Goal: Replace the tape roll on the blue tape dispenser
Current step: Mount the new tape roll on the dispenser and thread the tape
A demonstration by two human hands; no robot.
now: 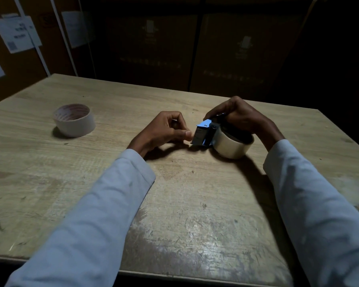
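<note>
We are counting, taking the blue tape dispenser (204, 132) as our landmark:

One dispenser, lying on the wooden table (174, 204), its metal cutter end pointing toward our left.

Two tape items. One full roll of pale tape (232, 147) is sitting mounted on the dispenser, just to its right and touching the tabletop. One empty cardboard core (74, 120) is standing on its rim well apart to the dispenser's left.

Two hands, both in pale blue sleeves (104, 204). Our right hand (243, 118) is arching over the dispenser and roll from behind, fingers clamped down on the dispenser's top. Our left hand (168, 129) is resting just left of the cutter end, thumb and forefinger pinched together at its edge; whether tape is lying between them we cannot tell.

Several dark cardboard cartons (195, 48) are standing behind the dispenser.
</note>
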